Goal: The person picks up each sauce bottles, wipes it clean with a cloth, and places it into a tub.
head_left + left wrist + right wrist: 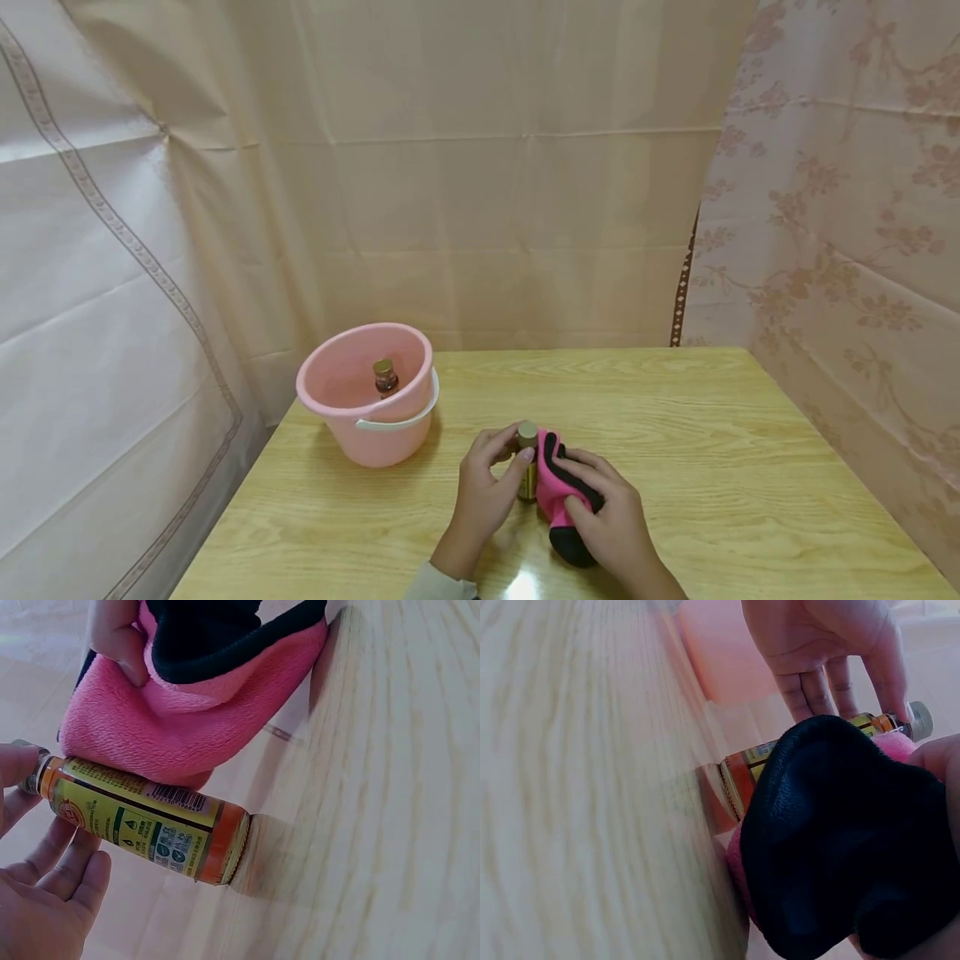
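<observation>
A small glass bottle (142,817) with orange contents and a yellow-green label stands upright on the wooden table. My left hand (482,492) pinches it near the cap (528,432) with thumb and fingers, the other fingers lying along its side. Against the bottle's right side, my right hand (618,512) grips a folded fleecy cloth (172,731), pink on one face and black on the other. In the right wrist view the cloth's black side (817,840) covers much of the bottle, whose base and neck show past it.
A pink bucket (378,442) with a white handle (397,423) stands at the table's left. Inside it is a dark bottle (386,379) with a gold cap. Curtains (510,192) hang behind the table (712,433) and on both sides.
</observation>
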`<act>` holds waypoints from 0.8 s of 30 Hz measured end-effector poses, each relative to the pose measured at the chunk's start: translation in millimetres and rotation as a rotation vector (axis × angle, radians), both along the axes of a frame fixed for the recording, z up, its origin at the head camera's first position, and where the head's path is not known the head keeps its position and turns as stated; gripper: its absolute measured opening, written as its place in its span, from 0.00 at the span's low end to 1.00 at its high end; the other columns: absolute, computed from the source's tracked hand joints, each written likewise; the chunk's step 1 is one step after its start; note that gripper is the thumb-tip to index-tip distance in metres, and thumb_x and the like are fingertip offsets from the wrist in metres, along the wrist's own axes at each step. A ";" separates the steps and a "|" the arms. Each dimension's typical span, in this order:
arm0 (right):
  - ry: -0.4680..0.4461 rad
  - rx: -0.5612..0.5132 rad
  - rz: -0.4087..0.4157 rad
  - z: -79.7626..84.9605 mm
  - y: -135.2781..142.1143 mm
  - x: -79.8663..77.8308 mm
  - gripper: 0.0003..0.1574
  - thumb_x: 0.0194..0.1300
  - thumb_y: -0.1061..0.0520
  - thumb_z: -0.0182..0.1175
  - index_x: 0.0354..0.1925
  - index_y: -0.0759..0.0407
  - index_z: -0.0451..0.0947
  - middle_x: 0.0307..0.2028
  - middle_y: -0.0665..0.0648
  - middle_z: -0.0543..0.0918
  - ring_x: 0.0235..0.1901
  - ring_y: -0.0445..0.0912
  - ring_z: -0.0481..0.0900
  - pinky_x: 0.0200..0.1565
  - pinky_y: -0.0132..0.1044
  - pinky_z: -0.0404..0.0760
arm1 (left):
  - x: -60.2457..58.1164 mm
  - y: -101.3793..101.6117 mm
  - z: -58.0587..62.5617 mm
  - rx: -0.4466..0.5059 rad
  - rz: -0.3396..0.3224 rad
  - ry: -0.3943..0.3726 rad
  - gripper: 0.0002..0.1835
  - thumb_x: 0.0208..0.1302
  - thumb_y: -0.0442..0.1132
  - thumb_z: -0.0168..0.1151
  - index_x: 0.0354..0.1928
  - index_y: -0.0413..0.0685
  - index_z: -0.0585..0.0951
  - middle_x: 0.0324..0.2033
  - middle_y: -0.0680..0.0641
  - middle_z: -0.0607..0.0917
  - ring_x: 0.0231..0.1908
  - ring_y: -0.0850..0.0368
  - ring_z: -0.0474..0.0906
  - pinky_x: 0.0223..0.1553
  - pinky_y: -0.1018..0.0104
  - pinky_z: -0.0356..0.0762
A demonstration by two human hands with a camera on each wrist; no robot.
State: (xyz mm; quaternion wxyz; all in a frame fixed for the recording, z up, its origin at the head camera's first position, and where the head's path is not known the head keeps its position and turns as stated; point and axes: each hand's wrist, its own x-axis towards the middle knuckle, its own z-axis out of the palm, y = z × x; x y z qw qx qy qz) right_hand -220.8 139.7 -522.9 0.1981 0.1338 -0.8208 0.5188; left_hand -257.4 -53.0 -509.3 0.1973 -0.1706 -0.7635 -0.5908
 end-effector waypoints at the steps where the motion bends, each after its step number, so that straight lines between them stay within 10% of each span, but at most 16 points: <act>1: -0.011 0.009 -0.007 -0.5 0.2 -0.4 0.41 0.55 0.74 0.66 0.56 0.33 0.85 0.62 0.45 0.81 0.62 0.47 0.80 0.46 0.31 0.83 | -0.2 -0.1 0.0 0.000 -0.002 -0.001 0.18 0.69 0.45 0.69 0.60 0.65 0.85 0.47 0.58 0.84 0.50 0.58 0.84 0.54 0.54 0.83; 12: -0.178 0.106 -0.061 1.2 -0.2 -3.0 0.33 0.55 0.69 0.67 0.53 0.36 0.87 0.57 0.44 0.84 0.60 0.46 0.81 0.53 0.38 0.82 | -0.7 -1.3 -1.0 0.007 -0.021 -0.013 0.18 0.70 0.45 0.68 0.60 0.65 0.84 0.47 0.57 0.84 0.51 0.58 0.84 0.56 0.53 0.83; 24: -0.166 0.128 -0.082 0.5 -1.0 -2.9 0.34 0.54 0.69 0.67 0.52 0.35 0.88 0.57 0.44 0.84 0.59 0.46 0.82 0.55 0.42 0.82 | -0.6 -2.1 -0.7 -0.015 -0.021 0.009 0.21 0.68 0.41 0.70 0.61 0.64 0.83 0.48 0.57 0.85 0.51 0.57 0.84 0.56 0.54 0.83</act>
